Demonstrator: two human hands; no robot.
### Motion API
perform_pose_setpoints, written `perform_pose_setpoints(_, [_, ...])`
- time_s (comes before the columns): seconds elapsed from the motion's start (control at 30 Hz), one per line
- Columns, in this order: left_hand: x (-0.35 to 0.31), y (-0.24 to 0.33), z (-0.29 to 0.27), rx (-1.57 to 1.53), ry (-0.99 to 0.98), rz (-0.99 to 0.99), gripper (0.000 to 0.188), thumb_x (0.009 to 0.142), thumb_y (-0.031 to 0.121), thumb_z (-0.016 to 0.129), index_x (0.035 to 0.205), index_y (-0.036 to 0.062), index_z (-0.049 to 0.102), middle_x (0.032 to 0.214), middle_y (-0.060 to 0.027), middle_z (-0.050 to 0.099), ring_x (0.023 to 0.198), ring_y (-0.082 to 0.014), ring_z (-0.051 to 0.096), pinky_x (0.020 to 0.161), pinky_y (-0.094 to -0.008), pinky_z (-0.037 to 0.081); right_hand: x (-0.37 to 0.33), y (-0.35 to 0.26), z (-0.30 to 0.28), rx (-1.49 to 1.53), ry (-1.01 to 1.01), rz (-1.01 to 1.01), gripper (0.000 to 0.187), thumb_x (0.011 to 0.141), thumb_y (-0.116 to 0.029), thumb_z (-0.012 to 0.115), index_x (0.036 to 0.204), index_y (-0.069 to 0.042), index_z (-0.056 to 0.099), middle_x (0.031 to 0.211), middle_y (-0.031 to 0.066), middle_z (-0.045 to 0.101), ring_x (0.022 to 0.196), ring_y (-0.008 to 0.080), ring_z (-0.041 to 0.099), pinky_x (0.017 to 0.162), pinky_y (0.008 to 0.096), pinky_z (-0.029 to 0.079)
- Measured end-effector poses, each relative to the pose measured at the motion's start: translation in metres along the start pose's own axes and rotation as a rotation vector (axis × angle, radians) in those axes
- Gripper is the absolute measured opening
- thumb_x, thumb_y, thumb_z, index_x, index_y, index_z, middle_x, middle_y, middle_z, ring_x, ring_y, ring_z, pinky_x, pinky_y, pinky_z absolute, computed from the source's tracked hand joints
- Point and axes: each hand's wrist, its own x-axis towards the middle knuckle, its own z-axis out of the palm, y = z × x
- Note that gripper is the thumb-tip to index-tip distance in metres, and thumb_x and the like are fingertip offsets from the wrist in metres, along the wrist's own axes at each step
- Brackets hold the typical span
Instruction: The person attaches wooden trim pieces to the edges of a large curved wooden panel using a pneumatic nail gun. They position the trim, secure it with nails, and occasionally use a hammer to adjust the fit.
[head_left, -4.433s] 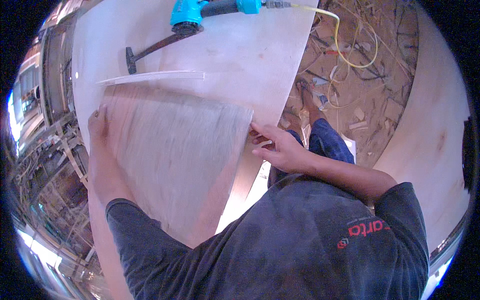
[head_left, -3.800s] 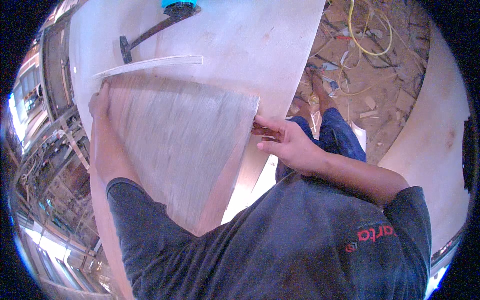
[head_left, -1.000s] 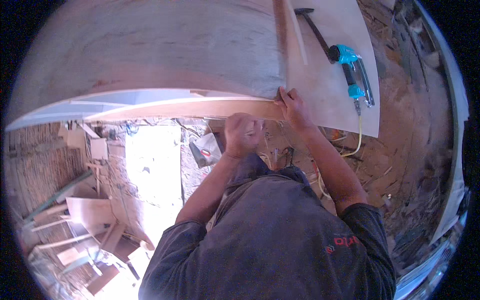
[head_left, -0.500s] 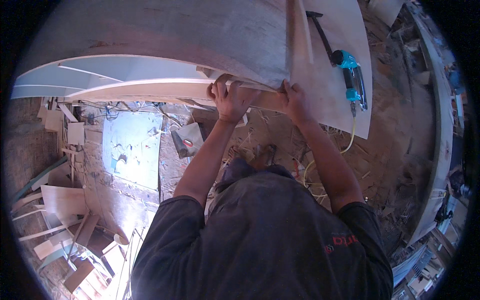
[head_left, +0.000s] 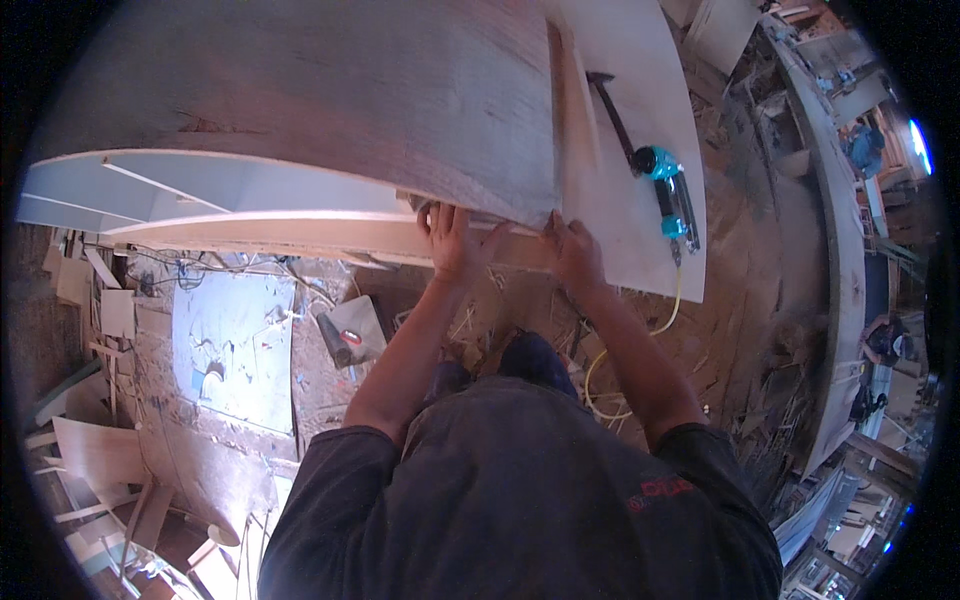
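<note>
A large wooden panel (head_left: 370,100) with a worn, greyish face lies on top of a long frame with pale blue inner walls (head_left: 270,185). My left hand (head_left: 455,245) is at the panel's near edge, its fingers curled up over the wood and its thumb pointing right. Close by on the right, my right hand (head_left: 577,258) pinches the panel's near right corner. Between the two hands the panel's edge sits slightly above the frame's front board (head_left: 340,235). Fingertips of the left hand are partly hidden under the edge.
On a pale sheet (head_left: 640,270) to the right lie a hammer (head_left: 615,115) and a teal nail gun (head_left: 672,200) with a yellow hose (head_left: 676,300). Wood offcuts (head_left: 100,450) pile up at left. A long bench (head_left: 845,300) runs along the right, with a person (head_left: 885,342) beyond it.
My view has shifted, so the panel, tools and hands appear lower and the tools further left. Both hands stay at the panel's edge, which looks closer to the frame.
</note>
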Motion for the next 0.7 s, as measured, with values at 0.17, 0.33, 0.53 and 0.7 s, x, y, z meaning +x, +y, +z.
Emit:
perform_pose_setpoints(0.17, [0.001, -0.001, -0.005, 0.01, -0.028, -0.03, 0.066, 0.075, 0.045, 0.085, 0.123, 0.0062, 0.06, 0.125, -0.016, 0.057, 0.121, -0.0343, 0.05, 0.105, -0.0555, 0.033, 0.006, -0.007, -0.018, 0.11, -0.128, 0.053, 0.053, 0.088, -0.022, 0.074, 0.135, -0.001, 0.062, 0.087, 0.0192, 0.063, 0.078, 0.0345, 0.065, 0.071, 0.043, 0.054])
perform_pose_setpoints(0.33, [-0.012, 0.027, -0.027, -0.115, 0.031, -0.214, 0.05, 0.079, 0.033, 0.085, 0.114, 0.0043, 0.063, 0.111, -0.0158, 0.063, 0.105, -0.034, 0.059, 0.094, -0.0474, 0.046, 0.01, 0.019, -0.016, 0.427, -0.171, 0.096, 0.05, 0.089, -0.016, 0.075, 0.135, -0.002, 0.062, 0.087, 0.0128, 0.066, 0.078, 0.0221, 0.066, 0.072, 0.0349, 0.055])
perform_pose_setpoints(0.53, [-0.037, 0.077, -0.038, -0.655, -0.199, -1.074, 0.038, 0.09, 0.02, 0.076, 0.116, -0.0046, 0.063, 0.106, -0.0131, 0.07, 0.095, -0.0247, 0.069, 0.09, -0.0334, 0.054, 0.025, 0.064, -0.012, 0.676, -0.412, 0.301, 0.041, 0.094, -0.016, 0.07, 0.13, 0.001, 0.063, 0.099, 0.0097, 0.069, 0.089, 0.0161, 0.066, 0.08, 0.0321, 0.055])
perform_pose_setpoints(0.7, [-0.023, 0.083, -0.018, -1.209, 0.144, -1.442, 0.034, 0.096, 0.012, 0.066, 0.122, -0.0085, 0.059, 0.119, -0.0146, 0.067, 0.111, -0.0248, 0.065, 0.099, -0.0365, 0.052, 0.038, 0.06, -0.026, 1.095, -0.63, 0.652, 0.041, 0.096, -0.017, 0.067, 0.129, 0.006, 0.062, 0.109, 0.0083, 0.068, 0.1, 0.0171, 0.065, 0.092, 0.0324, 0.053])
